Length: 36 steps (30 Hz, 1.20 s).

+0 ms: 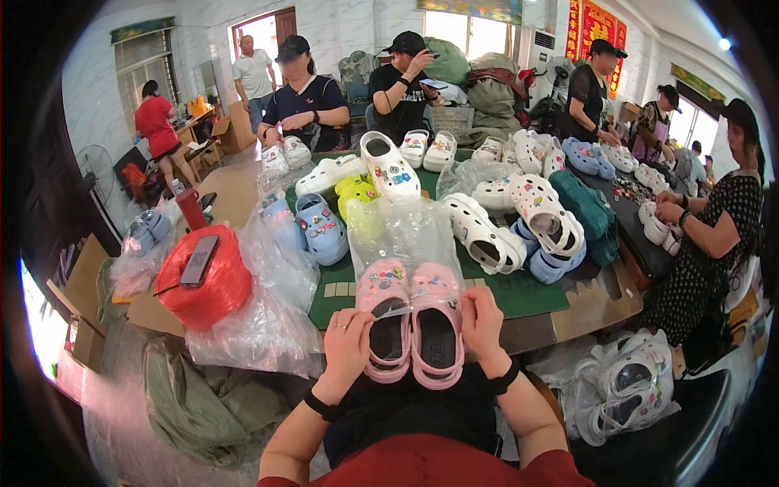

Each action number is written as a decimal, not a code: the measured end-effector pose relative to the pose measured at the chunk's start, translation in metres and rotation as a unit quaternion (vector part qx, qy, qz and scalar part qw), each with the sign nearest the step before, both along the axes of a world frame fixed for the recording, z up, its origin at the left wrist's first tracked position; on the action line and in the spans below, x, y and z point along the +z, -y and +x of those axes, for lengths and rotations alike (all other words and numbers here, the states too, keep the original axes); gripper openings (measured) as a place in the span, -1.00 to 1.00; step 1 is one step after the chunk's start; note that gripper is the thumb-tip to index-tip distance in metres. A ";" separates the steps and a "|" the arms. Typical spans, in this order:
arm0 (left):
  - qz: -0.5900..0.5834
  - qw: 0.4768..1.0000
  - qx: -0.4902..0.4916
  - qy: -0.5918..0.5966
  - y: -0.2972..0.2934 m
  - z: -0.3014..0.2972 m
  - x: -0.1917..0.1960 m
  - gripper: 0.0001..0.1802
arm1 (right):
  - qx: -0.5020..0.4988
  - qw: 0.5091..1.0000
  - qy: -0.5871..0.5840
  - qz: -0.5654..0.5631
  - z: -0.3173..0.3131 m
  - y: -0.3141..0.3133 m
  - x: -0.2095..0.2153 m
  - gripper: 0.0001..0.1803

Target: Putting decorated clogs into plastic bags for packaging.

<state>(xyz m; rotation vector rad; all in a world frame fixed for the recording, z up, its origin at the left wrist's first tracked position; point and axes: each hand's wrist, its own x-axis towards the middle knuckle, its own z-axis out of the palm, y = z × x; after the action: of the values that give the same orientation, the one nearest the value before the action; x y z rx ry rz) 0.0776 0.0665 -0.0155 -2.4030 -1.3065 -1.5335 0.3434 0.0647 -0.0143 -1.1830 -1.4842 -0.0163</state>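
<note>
A pair of pink clogs [436,347] with colourful charms lies side by side at the near table edge, heels toward me. Their toes are inside a clear plastic bag [406,231], whose mouth reaches about the middle of the shoes. My left hand [349,339] pinches the bag's edge beside the left clog, and it wears a ring. On the other side, my right hand [482,321] grips the bag's right edge, close against the right clog. Black bands circle both wrists. Just beyond the bag stands a white clog [389,166] with charms.
White clogs [484,235], blue clogs [321,229] and a lime clog [355,193] crowd the green mat [519,305]. A phone [200,261] rests on a red twine roll [213,280] at left. Bagged white clogs [629,385] sit low right. Several people work around the table.
</note>
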 end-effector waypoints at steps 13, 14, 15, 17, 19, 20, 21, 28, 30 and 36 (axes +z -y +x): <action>-0.203 0.975 -0.086 0.025 0.029 -0.028 -0.002 -0.31 | 0.242 0.936 0.124 -0.222 0.044 0.080 -0.001 0.41; -0.240 0.962 -0.128 0.006 0.033 -0.029 0.004 -0.07 | 0.257 0.931 0.140 -0.220 0.041 0.085 -0.002 0.54; -0.298 0.939 -0.168 -0.026 0.036 -0.031 0.002 0.43 | 0.246 0.927 0.157 -0.236 0.040 0.085 -0.009 0.69; -0.296 0.939 -0.159 -0.078 0.040 -0.030 -0.002 0.62 | 0.240 0.937 0.125 -0.221 0.036 0.081 -0.025 0.69; -0.283 0.943 -0.149 -0.093 0.039 -0.031 -0.010 0.65 | 0.238 0.945 0.093 -0.206 0.032 0.076 -0.033 0.69; -0.276 0.946 -0.145 -0.091 0.037 -0.031 -0.014 0.65 | 0.244 0.948 0.070 -0.191 0.033 0.073 -0.035 0.69; -0.268 0.949 -0.140 -0.089 0.033 -0.031 -0.018 0.66 | 0.250 0.951 0.046 -0.176 0.032 0.071 -0.036 0.69; -0.251 0.953 -0.172 -0.005 0.007 -0.021 -0.020 0.54 | 0.260 0.943 -0.022 -0.204 0.036 0.053 -0.031 0.46; -0.240 0.940 -0.219 0.103 0.002 -0.011 -0.024 0.42 | 0.269 0.939 -0.083 -0.197 0.040 0.053 -0.025 0.32; -0.225 0.943 -0.150 0.193 0.019 -0.014 -0.038 0.13 | 0.248 0.933 -0.091 -0.244 0.029 0.052 -0.017 0.01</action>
<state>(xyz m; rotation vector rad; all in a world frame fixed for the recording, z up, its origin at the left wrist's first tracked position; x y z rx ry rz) 0.0637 0.0479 -0.0539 -2.7784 -1.5587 -2.0708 0.3728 0.0125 -0.0317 -1.1171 -1.6287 0.8268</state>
